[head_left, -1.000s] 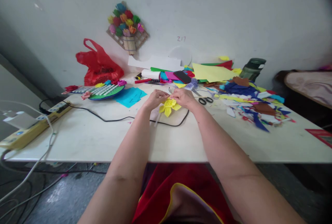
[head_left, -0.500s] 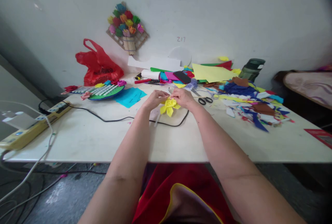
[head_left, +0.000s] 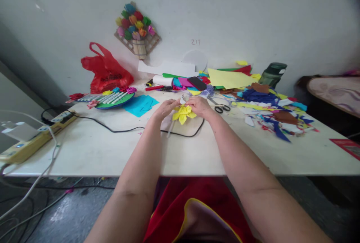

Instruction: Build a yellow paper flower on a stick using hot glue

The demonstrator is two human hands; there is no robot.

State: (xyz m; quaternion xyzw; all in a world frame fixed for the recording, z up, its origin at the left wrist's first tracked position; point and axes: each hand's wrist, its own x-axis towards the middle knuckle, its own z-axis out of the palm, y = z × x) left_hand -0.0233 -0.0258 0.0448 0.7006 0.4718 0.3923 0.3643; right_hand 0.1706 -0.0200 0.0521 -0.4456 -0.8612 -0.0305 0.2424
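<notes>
A yellow paper flower (head_left: 184, 114) with pointed petals is held between my two hands over the middle of the table. My left hand (head_left: 167, 108) has its fingers closed at the flower's left edge. On the opposite edge, the fingers of my right hand (head_left: 199, 107) are bent and pressed on the petals. My fingertips are partly hidden behind the flower and knuckles. Just right of my right hand lie scissors with black handles (head_left: 222, 108). Below the flower's left side, a pale thin stick (head_left: 170, 128) rests near a black cable (head_left: 182, 135).
To the left are a power strip (head_left: 52, 128), a red plastic bag (head_left: 108, 72), blue paper (head_left: 141, 105) and a green board with paper rolls (head_left: 115, 102). Paper scraps (head_left: 277, 111), a dark bottle (head_left: 273, 75) and a phone (head_left: 197, 83) lie right and behind. A paper-flower basket (head_left: 138, 29) hangs on the wall.
The yellow flower has turned slightly, and its petals now spread flatter and more openly toward me. My left fingers have drawn a little away from my right ones. Other things stay put.
</notes>
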